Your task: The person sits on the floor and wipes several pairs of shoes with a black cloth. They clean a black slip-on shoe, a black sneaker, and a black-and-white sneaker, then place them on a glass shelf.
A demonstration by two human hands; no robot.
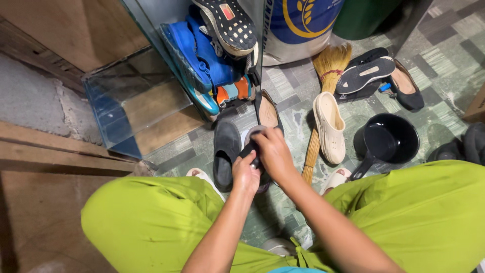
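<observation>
Both hands meet over the tiled floor (pixel 444 55), hiding most of a small dark object (pixel 251 149). The left hand (pixel 246 174) and right hand (pixel 273 151) have fingers clamped on it, beside a dark shoe (pixel 226 151).

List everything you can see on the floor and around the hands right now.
Dark slip-on shoe: one, dark grey, on the tiled floor left of the hands.
Flat shoe: one, dark with tan insole, just beyond the hands.
Cream clog: one, right of the hands.
Broom: one, straw, partly under the clog.
Black saucepan: one, right, on the floor.
Black shoes: several, far right.
Blue sneakers: piled in the glass cabinet.
Sack: one, white and blue, top.
Left hand: on a small dark object, kind unclear.
Right hand: on the same object.
</observation>
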